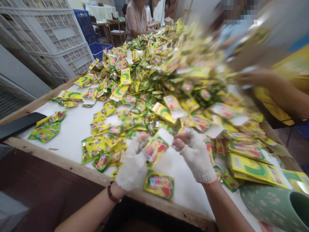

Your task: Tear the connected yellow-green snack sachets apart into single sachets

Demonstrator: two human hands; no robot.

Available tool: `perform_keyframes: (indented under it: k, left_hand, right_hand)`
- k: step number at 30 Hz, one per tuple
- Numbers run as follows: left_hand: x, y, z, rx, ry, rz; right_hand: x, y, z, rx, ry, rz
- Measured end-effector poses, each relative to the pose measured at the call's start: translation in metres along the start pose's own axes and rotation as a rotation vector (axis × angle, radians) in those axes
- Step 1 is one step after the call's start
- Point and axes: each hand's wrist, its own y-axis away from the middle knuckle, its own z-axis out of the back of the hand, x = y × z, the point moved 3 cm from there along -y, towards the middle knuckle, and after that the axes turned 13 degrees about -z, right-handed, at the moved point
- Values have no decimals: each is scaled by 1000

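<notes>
My left hand [135, 159], in a white fingerless glove, is closed on a small yellow-green carton [158, 146] with watermelon pictures. The carton's white end flap stands open at the top. My right hand [196, 154], gloved the same way, is beside that flap with its fingers curled; whether it pinches anything is too blurred to make out. Just below, another carton [159, 185] lies flat on the white tabletop. Small yellow and green candy packets [96, 146] lie left of my left hand. Flat cartons [256, 167] are stacked right of my right hand.
A big heap of packets and cartons [142, 71] covers the table's far part. A dark phone-like slab [21, 124] lies at the left edge, a green flowered cup [270, 206] at the right. White crates [53, 35] stand at left. Co-workers [137, 19] are around the table.
</notes>
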Motion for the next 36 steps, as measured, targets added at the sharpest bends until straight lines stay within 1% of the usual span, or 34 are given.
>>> perform_keyframes:
  k: [1, 2, 3, 5, 6, 8, 11, 12, 14, 16, 18, 20, 22, 24, 26, 27, 28, 30, 31, 32, 34, 36]
  left_hand:
    - [0, 2, 2, -41, 0, -33]
    - [-1, 5, 3, -57, -18, -56]
    - [-1, 6, 4, -57, -46, -73]
    - [-5, 7, 7, -25, -106, -111]
    - [-7, 7, 9, 6, -128, -128]
    - [-12, 4, 12, 111, -144, -129]
    - [-14, -1, 17, 302, -135, -49]
    - [-14, -1, 19, 344, -136, -31]
    - [-13, -2, 23, 373, -164, -31]
    - [-13, 0, 25, 383, -208, -35]
    - [-14, 2, 24, 406, -237, -16]
    - [-13, 2, 22, 409, -250, -8]
    - [-11, 2, 19, 390, -200, 4]
    - [-7, 1, 17, 336, -104, 30]
    - [-3, 0, 16, 280, -21, 48]
    - [-3, -1, 14, 284, 0, 43]
    - [-4, -1, 13, 319, 11, 33]
    - [-6, -1, 8, 457, 31, 32]
    - [-6, 0, 7, 520, 37, 53]
    - [-6, 1, 6, 557, 33, 89]
    - [-4, 2, 8, 554, -8, 186]
    - [-1, 2, 10, 540, -104, 237]
  right_hand:
    - [-3, 1, -5, 45, -84, -51]
    - [-5, 3, -10, 92, -146, -87]
    - [-6, 5, -15, 123, -188, -101]
    - [-5, 11, -20, 143, -209, -81]
    - [-3, 14, -21, 142, -194, -57]
    - [1, 17, -22, 154, -119, -9]
    - [4, 18, -21, 204, 42, 46]
    - [5, 18, -20, 221, 78, 65]
    - [6, 18, -19, 259, 124, 84]
    - [5, 19, -20, 306, 147, 70]
    - [4, 19, -22, 345, 116, 39]
    - [3, 19, -23, 336, -3, 30]
    - [2, 18, -23, 314, -104, 24]
    - [0, 18, -23, 307, -86, 27]
    - [-2, 19, -23, 290, 9, 54]
    - [-2, 20, -22, 263, 39, 83]
    - [-2, 22, -22, 231, 55, 119]
    - [0, 25, -20, 191, 76, 185]
    - [1, 26, -20, 191, 91, 209]
    - [3, 28, -19, 200, 105, 228]
    - [7, 30, -18, 235, 127, 247]
    - [10, 30, -17, 268, 140, 228]
